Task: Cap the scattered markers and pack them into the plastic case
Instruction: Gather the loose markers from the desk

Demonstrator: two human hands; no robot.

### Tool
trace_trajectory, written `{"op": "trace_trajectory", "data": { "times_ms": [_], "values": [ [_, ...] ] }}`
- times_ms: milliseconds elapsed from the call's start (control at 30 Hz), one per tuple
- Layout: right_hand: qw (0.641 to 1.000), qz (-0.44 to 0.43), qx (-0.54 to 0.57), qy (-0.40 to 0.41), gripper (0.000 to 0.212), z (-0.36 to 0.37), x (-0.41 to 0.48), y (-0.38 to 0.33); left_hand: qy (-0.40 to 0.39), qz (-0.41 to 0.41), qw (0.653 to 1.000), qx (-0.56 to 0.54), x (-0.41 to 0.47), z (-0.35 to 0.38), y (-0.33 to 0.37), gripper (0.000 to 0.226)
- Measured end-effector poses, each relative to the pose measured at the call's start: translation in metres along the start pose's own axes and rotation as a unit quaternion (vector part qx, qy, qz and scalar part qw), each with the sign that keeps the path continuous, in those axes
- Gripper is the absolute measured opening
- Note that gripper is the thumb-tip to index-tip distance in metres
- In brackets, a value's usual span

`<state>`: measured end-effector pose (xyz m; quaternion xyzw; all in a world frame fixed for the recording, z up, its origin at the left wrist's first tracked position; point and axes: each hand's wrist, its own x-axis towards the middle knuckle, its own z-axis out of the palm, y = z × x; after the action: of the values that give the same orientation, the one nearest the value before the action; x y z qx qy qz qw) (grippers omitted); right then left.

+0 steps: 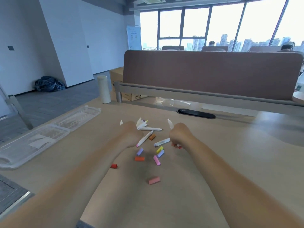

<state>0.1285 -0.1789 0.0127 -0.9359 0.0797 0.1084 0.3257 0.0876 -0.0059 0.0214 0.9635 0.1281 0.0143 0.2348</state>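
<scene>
Head camera looks down along two bare forearms stretched over the pale wooden surface (213, 162) toward a scatter of pens and caps. From where I stand, the left hand (131, 134) is curled tight around a white marker barrel (121, 122) whose end pokes out past the knuckles. A pink-tipped white marker (144, 139) lies just beside it, and I cannot tell whether the fingers touch that one. The right hand (180, 134) is likewise closed, gripping a second white marker barrel (169, 123), with something small and red (179, 146) showing under the palm, likely a cap. Between the hands lie more uncapped white markers (150, 129). Nearer the person are loose coloured caps (157, 160), with a red cap (113, 166) right beside the left forearm and a salmon-pink cap (154, 180) between the arms. The clear plastic case (49, 134) sits open well apart to the left, with no markers in it that I can make out. My worry is the forearms: one sideways sweep toward the case could flick those near caps off the edge. A bare tip could also streak the surface, and a cap pushed on only halfway, or onto the wrong colour, might work loose once packed.
</scene>
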Motion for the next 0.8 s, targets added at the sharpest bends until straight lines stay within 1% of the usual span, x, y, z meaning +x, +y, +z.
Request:
{"op": "trace_trajectory", "data": {
  "times_ms": [33, 100, 200, 233, 300, 333, 367, 467, 500, 533, 567, 633, 733, 800],
  "values": [
    [0.999, -0.028, -0.018, 0.022, 0.011, 0.001, 0.001, -0.001, 0.004, 0.002, 1.0, 0.011, 0.004, 0.002, 0.0, 0.007],
    [0.996, -0.055, -0.044, 0.054, 0.023, 0.006, 0.005, -0.001, 0.01, 0.008, 0.999, 0.031, 0.009, 0.004, 0.0, 0.011],
    [0.994, -0.055, -0.076, 0.06, 0.011, 0.013, 0.011, -0.003, 0.004, -0.001, 0.998, 0.063, 0.018, 0.01, 0.001, 0.02],
    [0.993, -0.056, -0.087, 0.053, 0.017, 0.014, 0.013, -0.005, 0.0, -0.002, 0.998, 0.069, 0.022, 0.012, 0.002, 0.022],
    [0.991, -0.058, -0.118, 0.034, 0.039, 0.016, 0.018, -0.006, -0.009, -0.002, 0.997, 0.073, 0.029, 0.017, 0.001, 0.022],
    [0.99, -0.056, -0.127, 0.033, 0.042, 0.017, 0.02, -0.007, -0.013, -0.003, 0.998, 0.068, 0.034, 0.02, 0.0, 0.021],
    [0.99, -0.049, -0.129, 0.036, 0.039, 0.019, 0.023, -0.008, -0.016, -0.004, 0.998, 0.062, 0.037, 0.023, 0.0, 0.02],
    [0.992, -0.019, -0.116, 0.039, 0.011, 0.026, 0.029, -0.006, -0.014, 0.003, 0.997, 0.075, 0.044, 0.028, -0.001, 0.012],
    [0.992, -0.016, -0.116, 0.041, 0.009, 0.028, 0.031, -0.005, -0.011, 0.009, 0.996, 0.085, 0.046, 0.03, -0.002, 0.016],
    [0.992, -0.021, -0.113, 0.043, 0.011, 0.03, 0.032, -0.005, -0.01, 0.017, 0.996, 0.092, 0.046, 0.031, -0.002, 0.021],
    [0.993, -0.027, -0.108, 0.048, 0.017, 0.031, 0.035, -0.005, -0.01, 0.027, 0.995, 0.097, 0.047, 0.032, -0.003, 0.025],
    [0.993, -0.03, -0.101, 0.054, 0.026, 0.032, 0.038, -0.005, -0.015, 0.048, 0.992, 0.112, 0.046, 0.033, -0.004, 0.027],
    [0.993, -0.028, -0.098, 0.05, 0.024, 0.034, 0.039, -0.007, -0.031, 0.058, 0.987, 0.145, 0.045, 0.035, -0.003, 0.028],
    [0.991, -0.046, -0.113, 0.052, 0.023, 0.034, 0.039, -0.008, -0.038, 0.057, 0.982, 0.173, 0.043, 0.036, -0.001, 0.026]
  ]
}}
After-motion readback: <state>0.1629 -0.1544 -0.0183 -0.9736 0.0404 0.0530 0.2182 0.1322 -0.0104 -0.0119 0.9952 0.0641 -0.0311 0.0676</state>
